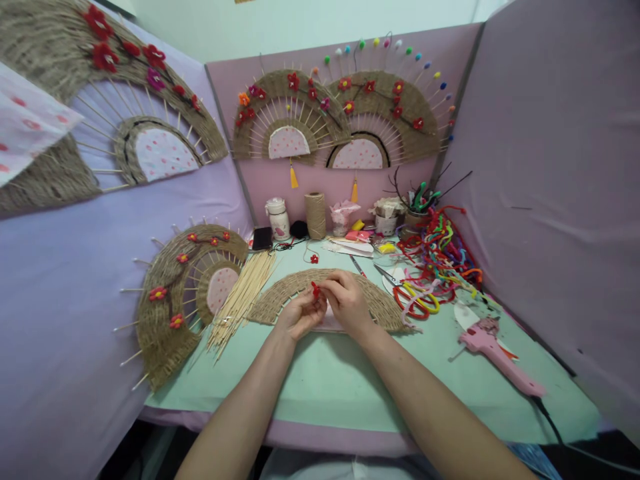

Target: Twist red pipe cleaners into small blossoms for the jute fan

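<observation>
Between the fingers of my left hand (304,315) and my right hand (345,303) is a small red pipe-cleaner flower (315,289). The left fingers pinch it from below, and the right thumb and fingertips close on its upper right side. Both hands are above a twine-wrapped fan (280,290) lying on the table, and they hide much of its middle. Just beyond the fan lies another finished red flower (314,259).
Bamboo sticks (243,300) and a decorated fan (167,320) lie to the left. On the right are scissors (417,300), tangled pipe cleaners (443,247) and a pink glue gun (500,357) with its cord. A twine spool (315,215) and a white bottle (277,219) stand behind.
</observation>
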Tool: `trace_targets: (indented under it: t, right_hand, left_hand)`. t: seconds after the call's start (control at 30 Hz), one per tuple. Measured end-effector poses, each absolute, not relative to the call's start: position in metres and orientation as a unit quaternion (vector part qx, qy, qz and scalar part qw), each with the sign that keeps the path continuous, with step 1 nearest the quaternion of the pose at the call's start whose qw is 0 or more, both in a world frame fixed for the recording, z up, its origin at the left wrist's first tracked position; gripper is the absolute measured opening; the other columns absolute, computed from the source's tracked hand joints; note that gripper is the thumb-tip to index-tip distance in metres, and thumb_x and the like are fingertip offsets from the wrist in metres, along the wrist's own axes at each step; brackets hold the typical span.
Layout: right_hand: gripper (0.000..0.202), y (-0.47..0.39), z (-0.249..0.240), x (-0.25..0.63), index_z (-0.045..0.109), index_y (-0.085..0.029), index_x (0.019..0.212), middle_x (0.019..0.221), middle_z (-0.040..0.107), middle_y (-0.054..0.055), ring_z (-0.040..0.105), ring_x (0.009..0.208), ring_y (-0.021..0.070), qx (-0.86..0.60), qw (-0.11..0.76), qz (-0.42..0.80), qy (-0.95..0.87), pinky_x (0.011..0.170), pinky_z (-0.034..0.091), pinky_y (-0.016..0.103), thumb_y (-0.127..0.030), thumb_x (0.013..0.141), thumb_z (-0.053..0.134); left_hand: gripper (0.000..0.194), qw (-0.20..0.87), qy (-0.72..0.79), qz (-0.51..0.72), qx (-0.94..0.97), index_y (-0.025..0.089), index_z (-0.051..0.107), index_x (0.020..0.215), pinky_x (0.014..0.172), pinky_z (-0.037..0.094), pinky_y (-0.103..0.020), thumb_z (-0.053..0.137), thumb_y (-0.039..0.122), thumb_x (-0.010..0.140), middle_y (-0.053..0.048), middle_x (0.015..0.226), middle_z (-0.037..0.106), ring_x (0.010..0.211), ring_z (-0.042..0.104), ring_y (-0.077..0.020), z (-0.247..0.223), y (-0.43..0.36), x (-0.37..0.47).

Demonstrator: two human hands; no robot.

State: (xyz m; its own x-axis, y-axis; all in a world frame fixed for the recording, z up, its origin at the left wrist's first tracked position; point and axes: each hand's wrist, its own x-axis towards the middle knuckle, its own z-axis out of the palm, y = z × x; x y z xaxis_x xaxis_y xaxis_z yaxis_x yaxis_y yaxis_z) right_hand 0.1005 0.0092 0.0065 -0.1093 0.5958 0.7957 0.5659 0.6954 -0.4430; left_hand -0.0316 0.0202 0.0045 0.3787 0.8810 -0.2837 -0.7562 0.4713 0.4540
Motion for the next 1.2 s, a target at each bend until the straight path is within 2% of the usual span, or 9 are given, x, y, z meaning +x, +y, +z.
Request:
trace_targets:
  t: [0.47, 0.93, 1.07, 1.2]
  right_hand:
    - [0.019, 0.0098, 0.0042, 0.1, 0.063, -0.019, 0.089, 0.082, 0.062, 0.007, 0.054, 0.08, 0.019, -0.394, 0.476, 0.016, -0.786, 0.073, 0.043, 0.033, -0.023, 0.089, 0.044]
    - [0.017, 0.0114, 0.0016, 0.0991, 0.061, -0.018, 0.085, 0.079, 0.061, 0.006, 0.053, 0.078, 0.0186, -0.399, 0.498, 0.047, -0.768, 0.072, 0.042, 0.033, -0.023, 0.088, 0.045]
    - [0.015, 0.0122, 0.0031, 0.0977, 0.06, -0.018, 0.076, 0.073, 0.059, 0.004, 0.052, 0.072, 0.0168, -0.42, 0.519, 0.137, -0.731, 0.067, 0.041, 0.029, -0.023, 0.085, 0.049]
    - [0.016, 0.0138, 0.0072, 0.1007, 0.058, -0.017, 0.068, 0.063, 0.054, -0.001, 0.048, 0.059, 0.0125, -0.433, 0.514, 0.355, -0.65, 0.056, 0.037, 0.025, -0.027, 0.08, 0.052]
  left_hand:
    - [0.02, 0.784, 0.279, 0.552, 0.056, 0.009, 0.058, 0.07, 0.062, 0.051, -0.018, 0.044, -0.003, 0.078, -0.006, 0.066, 0.063, 0.062, 0.06, -0.0092, 0.0025, 0.0239, -0.0273]
    - [0.021, 0.783, 0.285, 0.548, 0.07, 0.01, 0.058, 0.071, 0.059, 0.051, -0.017, 0.044, -0.005, 0.077, -0.005, 0.065, 0.062, 0.061, 0.061, -0.0085, 0.0007, 0.024, -0.0256]
    - [0.021, 0.776, 0.268, 0.556, 0.131, 0.012, 0.055, 0.069, 0.064, 0.05, -0.017, 0.048, -0.007, 0.073, -0.002, 0.066, 0.06, 0.063, 0.06, -0.0076, -0.0042, 0.0268, -0.0271]
    - [0.024, 0.746, 0.25, 0.566, 0.247, 0.014, 0.046, 0.062, 0.067, 0.046, -0.017, 0.058, -0.007, 0.066, 0.002, 0.062, 0.057, 0.062, 0.058, -0.0066, -0.0028, 0.0275, -0.03]
